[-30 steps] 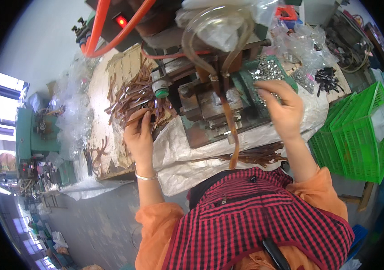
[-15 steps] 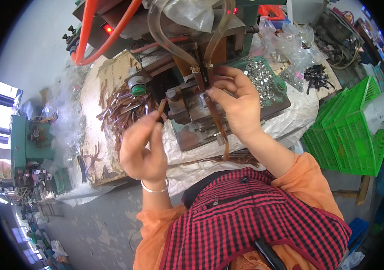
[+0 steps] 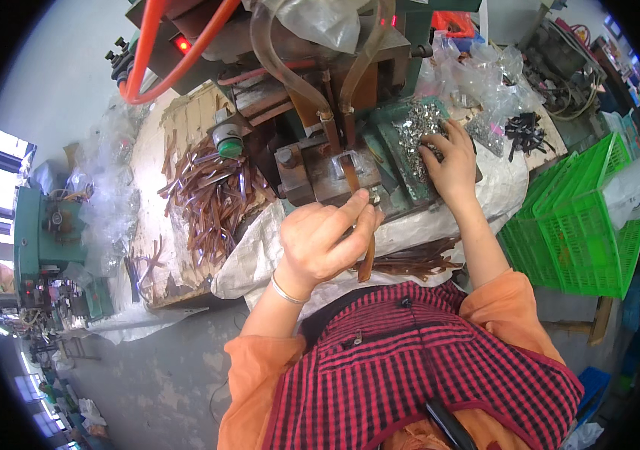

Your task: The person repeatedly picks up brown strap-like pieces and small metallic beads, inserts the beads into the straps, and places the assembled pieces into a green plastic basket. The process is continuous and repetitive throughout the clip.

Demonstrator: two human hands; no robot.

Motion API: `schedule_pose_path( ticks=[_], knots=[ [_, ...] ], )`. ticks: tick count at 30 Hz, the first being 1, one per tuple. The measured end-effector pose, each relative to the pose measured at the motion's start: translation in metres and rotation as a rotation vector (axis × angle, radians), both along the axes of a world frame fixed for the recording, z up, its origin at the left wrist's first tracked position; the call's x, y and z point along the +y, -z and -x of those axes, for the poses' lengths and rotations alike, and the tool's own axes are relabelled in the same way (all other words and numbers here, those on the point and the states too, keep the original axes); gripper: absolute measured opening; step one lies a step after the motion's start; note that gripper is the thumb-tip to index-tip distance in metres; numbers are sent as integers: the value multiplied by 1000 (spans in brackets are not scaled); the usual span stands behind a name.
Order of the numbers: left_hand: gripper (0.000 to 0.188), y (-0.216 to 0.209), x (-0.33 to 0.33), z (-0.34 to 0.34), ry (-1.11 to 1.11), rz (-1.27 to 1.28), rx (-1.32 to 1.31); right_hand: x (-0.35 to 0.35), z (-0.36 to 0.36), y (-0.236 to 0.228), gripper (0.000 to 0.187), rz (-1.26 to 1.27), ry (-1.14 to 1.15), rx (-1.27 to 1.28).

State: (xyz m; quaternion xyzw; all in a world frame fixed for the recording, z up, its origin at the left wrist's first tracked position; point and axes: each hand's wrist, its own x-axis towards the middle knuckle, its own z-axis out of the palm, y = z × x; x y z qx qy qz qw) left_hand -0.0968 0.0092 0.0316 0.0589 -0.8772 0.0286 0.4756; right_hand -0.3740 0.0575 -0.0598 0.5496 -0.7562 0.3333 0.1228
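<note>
My left hand (image 3: pixel 329 241) is closed, thumb and forefinger pinching a long brown strip (image 3: pixel 365 268) in front of the machine. The strip's far part lies in the small metal fixture (image 3: pixel 347 166) under two clear tubes. My right hand (image 3: pixel 452 161) reaches to a pile of small silvery metal pieces (image 3: pixel 417 126) on the green machine bed. Its fingers are bent and apart, with the tips at the pile's edge; no piece shows clearly between them.
Many brown strips (image 3: pixel 211 191) lie heaped on the board at left, and more strips (image 3: pixel 421 261) along the table's front edge. Orange hoses (image 3: pixel 173 88) hang at upper left. Clear plastic bags (image 3: pixel 485 71) and black pieces (image 3: pixel 527 133) lie at right, beside green crates (image 3: pixel 582 217).
My left hand has moved right from beside the strip heap to the strip at the fixture. My right hand has left the fixture and moved right to the metal pieces.
</note>
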Motion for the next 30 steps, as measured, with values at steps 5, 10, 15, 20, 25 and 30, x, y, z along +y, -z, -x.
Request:
schedule_pose_path(
  ticks=[5, 10, 15, 20, 25, 30],
  knots=[
    [26, -1, 1, -1, -8, -8, 1, -10, -12, -4, 22, 72, -158, 42],
    [31, 1, 15, -7, -19, -211, 6, -29, -8, -3, 26, -94, -141, 235],
    [30, 31, 39, -59, -416, -225, 24, -7, -5, -8, 30, -103, -2, 149],
    [14, 17, -32, -108, -745, -236, 362, -8, 7, 1, 16, 14, -79, 79],
    [12, 25, -95, -113, -973, -259, -107, -7, -12, -16, 13, 72, -19, -94],
    [42, 97, -145, -87, -1352, -573, -557, -6, -13, -14, 17, 177, -83, -348]
  ],
)
